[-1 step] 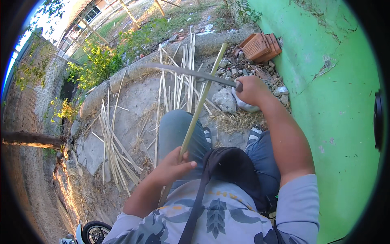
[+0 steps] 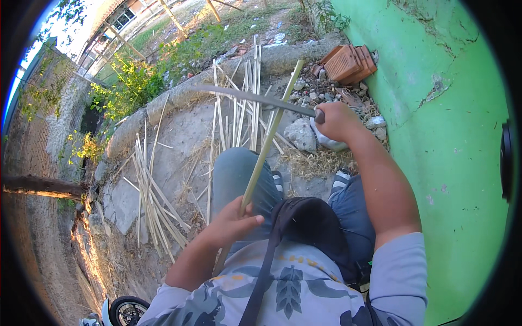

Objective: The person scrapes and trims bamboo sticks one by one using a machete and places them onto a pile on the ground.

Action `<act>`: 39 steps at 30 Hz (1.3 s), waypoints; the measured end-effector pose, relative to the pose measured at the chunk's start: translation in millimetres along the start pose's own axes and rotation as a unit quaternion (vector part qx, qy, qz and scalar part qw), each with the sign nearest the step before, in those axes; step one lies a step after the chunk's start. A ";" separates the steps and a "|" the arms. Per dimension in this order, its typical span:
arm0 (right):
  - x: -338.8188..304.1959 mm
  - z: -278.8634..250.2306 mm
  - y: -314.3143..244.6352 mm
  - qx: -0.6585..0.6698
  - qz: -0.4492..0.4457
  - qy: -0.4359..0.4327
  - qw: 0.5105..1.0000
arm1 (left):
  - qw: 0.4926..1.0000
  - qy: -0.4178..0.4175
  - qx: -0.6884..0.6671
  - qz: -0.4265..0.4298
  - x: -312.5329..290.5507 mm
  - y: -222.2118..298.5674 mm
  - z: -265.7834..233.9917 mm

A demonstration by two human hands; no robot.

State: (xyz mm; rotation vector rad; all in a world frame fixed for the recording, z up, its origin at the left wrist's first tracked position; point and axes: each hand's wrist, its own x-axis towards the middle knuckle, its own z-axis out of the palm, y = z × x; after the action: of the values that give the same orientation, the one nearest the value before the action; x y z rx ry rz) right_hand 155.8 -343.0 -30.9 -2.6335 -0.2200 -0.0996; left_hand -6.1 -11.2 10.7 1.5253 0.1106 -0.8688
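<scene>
My left hand (image 2: 231, 221) is closed around the lower part of a long pale bamboo strip (image 2: 262, 157). The strip slants up and away past my left knee, and its lower end runs down beside my shirt. Gripped by its handle in my right hand (image 2: 338, 123) is a machete (image 2: 247, 95), its long grey blade pointing left. The blade lies across the strip in this view, near the strip's upper part. Whether the edge touches the strip or cuts into it, I cannot tell.
Loose bamboo strips (image 2: 152, 201) lie in a pile at left, and more strips (image 2: 252, 103) spread beyond my knee. Rubble, a pale rock (image 2: 300, 135) and stacked clay roof tiles (image 2: 350, 64) sit near the green wall (image 2: 462, 163) at right. A low concrete kerb (image 2: 190, 89) curves behind.
</scene>
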 end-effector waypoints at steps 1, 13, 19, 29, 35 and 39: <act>-2.8 1.6 2.4 -0.001 -0.025 0.014 1.000 | 1.000 0.003 -0.004 -0.019 1.3 -0.3 0.0; -0.8 -6.8 4.0 0.007 -0.036 0.033 0.999 | 1.000 0.010 0.009 0.014 -1.7 -3.9 -5.1; -3.1 -11.3 4.0 0.014 -0.066 -0.004 0.998 | 0.996 -0.015 0.068 0.062 -6.4 -1.1 3.7; -5.6 -7.8 1.9 0.024 -0.100 0.019 0.995 | 0.997 0.035 0.058 0.021 -7.4 -0.9 1.3; 0.6 -7.7 25.1 0.010 -0.028 0.086 0.996 | 0.998 -0.006 0.064 0.004 -12.5 -1.5 -0.8; -8.6 -13.9 -6.5 -0.007 -0.086 0.051 0.995 | 0.994 0.032 0.097 -0.039 -19.7 0.2 -7.7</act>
State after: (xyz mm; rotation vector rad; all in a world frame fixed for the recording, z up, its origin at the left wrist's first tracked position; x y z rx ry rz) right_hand 145.8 -345.2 -16.6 -2.6099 -0.4122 -0.2943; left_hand -16.4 3.9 21.3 1.7404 0.1364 -0.9125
